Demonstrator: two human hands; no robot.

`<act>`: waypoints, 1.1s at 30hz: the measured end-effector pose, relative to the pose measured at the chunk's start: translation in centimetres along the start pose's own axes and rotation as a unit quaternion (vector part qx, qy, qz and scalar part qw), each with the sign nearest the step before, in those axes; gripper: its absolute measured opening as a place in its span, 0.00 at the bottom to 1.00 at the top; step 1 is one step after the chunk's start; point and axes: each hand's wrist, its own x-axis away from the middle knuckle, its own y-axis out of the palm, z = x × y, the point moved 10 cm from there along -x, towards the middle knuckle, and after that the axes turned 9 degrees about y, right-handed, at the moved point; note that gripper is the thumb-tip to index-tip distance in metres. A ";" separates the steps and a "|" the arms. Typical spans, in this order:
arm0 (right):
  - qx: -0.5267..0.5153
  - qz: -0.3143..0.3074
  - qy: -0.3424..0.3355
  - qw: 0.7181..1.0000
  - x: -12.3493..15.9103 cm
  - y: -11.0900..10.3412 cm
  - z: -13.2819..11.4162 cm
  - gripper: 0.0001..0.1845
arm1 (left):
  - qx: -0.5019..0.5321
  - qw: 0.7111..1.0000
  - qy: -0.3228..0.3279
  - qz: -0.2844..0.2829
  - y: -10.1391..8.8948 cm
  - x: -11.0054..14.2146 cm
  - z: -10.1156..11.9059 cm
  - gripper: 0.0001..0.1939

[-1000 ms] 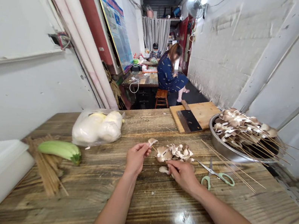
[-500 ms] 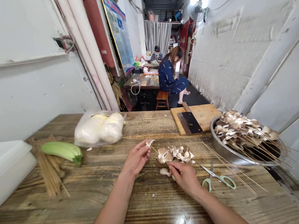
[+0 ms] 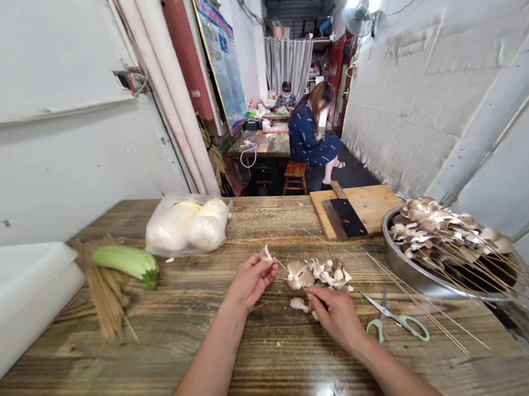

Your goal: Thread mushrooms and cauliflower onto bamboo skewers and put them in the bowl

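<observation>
My left hand (image 3: 251, 280) is closed around a small torn piece of oyster mushroom (image 3: 266, 253), its pale tip poking above the fingers. Just to the right, my right hand (image 3: 336, 315) pinches a thin bamboo skewer (image 3: 281, 266) whose tip points at the left hand. A brown mushroom cap (image 3: 300, 274) lies along the skewer; whether it is threaded on, I cannot tell. Behind the right fingers is a small heap of oyster mushrooms (image 3: 333, 273), and a loose piece (image 3: 299, 304) lies beside them. Green-handled scissors (image 3: 408, 325) rest open right of that hand.
A metal basin (image 3: 398, 261) of skewered mushrooms (image 3: 448, 222) stands at right, near loose skewers (image 3: 428, 312). Behind are a cutting board (image 3: 379, 207) and cleaver (image 3: 349, 219). Leftward lie a plastic bag (image 3: 187, 229), a green gourd (image 3: 125, 260) and bundled skewers (image 3: 100, 299). Two people sit farther back.
The whole view has shifted slightly, so things appear farther right. Both hands keep nearly the same pose and hold, with the mushroom piece still in the left fingers.
</observation>
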 end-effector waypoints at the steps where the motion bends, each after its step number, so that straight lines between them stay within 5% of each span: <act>1: 0.001 0.001 0.000 1.000 0.0 0.0 0.0 0.14 | -0.010 1.000 0.009 -0.001 0.0 0.0 0.1 0.11; 10: 0.008 -0.001 0.005 1.000 0.0 0.0 -0.1 0.13 | -0.055 0.996 0.064 0.042 -1.0 -0.3 0.8 0.14; 20: 0.015 0.002 -0.005 1.000 0.0 0.1 -0.1 0.14 | 0.035 0.999 0.014 0.004 0.3 0.0 0.4 0.07; 33: 0.013 0.016 -0.014 1.000 0.0 0.0 -0.1 0.13 | 0.147 0.983 -0.087 0.074 -0.8 0.0 -1.8 0.02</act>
